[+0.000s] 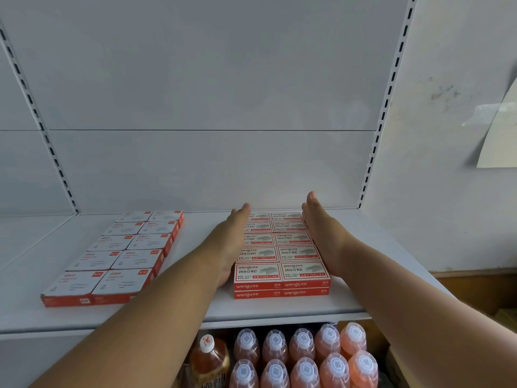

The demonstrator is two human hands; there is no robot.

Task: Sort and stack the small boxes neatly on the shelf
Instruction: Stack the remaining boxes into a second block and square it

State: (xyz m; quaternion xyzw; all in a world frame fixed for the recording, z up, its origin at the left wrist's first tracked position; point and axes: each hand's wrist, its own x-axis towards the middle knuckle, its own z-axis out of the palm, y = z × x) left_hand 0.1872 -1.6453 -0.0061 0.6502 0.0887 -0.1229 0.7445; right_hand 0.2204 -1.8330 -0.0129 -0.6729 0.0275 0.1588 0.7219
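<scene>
A block of red-and-white staple boxes sits on the white shelf, two columns wide and two layers high. My left hand lies flat with straight fingers against the block's left side. My right hand presses flat against its right side, fingers straight and pointing to the back panel. To the left, a second group of white boxes with red edges lies in two columns, one layer visible.
The shelf's back panel stands just behind the boxes, with slotted uprights at both sides. Below the shelf stand several orange drink bottles with white caps. A paper sheet hangs on the wall at right.
</scene>
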